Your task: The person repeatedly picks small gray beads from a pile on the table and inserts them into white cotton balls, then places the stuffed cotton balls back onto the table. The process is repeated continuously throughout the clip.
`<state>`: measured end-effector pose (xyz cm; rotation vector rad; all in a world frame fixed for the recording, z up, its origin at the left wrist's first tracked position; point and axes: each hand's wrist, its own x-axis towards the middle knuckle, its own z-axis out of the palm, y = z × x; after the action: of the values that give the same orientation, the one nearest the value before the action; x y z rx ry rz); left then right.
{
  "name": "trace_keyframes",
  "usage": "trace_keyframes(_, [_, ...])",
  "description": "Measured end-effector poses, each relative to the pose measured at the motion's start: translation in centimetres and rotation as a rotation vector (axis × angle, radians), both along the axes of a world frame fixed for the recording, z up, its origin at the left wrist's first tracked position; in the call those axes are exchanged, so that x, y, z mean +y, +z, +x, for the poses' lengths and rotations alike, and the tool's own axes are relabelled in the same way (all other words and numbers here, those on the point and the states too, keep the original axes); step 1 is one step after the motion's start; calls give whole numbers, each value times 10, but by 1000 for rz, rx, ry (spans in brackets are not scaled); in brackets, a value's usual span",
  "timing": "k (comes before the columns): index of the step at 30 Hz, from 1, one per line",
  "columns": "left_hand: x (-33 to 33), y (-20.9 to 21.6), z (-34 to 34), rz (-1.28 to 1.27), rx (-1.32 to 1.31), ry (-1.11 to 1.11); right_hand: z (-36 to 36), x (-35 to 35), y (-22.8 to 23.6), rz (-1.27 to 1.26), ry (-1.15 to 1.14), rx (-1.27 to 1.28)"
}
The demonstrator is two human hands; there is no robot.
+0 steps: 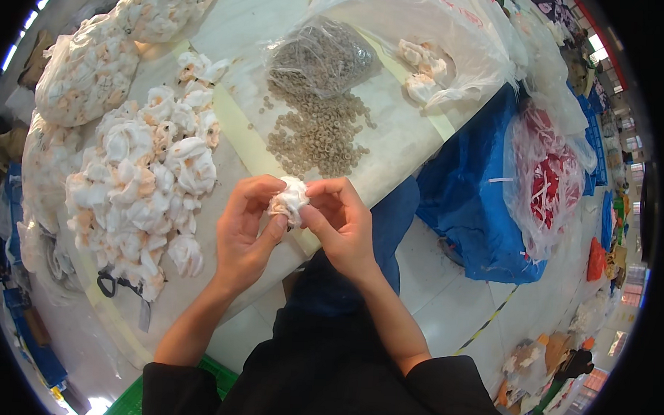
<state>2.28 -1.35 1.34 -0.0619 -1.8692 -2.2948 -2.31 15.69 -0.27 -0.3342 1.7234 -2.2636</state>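
Observation:
Above the table's near edge, my left hand (249,223) and my right hand (339,221) pinch one small white, soft fabric piece (289,198) between thumbs and fingertips. A bit of peach and a dark spot show on it. Just beyond my fingers lies a spread of small greyish-brown plastic rings (316,137), spilling from a clear plastic bag (322,57). To the left is a large heap of similar soft white pieces (139,179) with peach patches and dark dots.
Filled clear bags (88,71) of white pieces stand at far left. At far right, an open white plastic bag (480,48) has a few pieces (423,64) by its mouth. A blue bag (471,205) with red contents (549,178) stands right of the table. Scissors (117,283) lie near the heap.

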Motion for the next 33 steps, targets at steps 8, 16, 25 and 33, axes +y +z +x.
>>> trace_keyframes(8, [1, 3, 1, 93, -158, 4, 5, -6, 0, 5, -63, 63])
trace_keyframes(16, [1, 9, 2, 131, -183, -20, 5, -10, -3, 39, -113, 204])
trace_keyframes(25, [-5, 6, 5, 67, -127, -15, 1, -3, 10, 26, 57, -61])
trace_keyframes(33, [-5, 5, 4, 71, -186, -3, 0, -6, 11, -102, 3, -33])
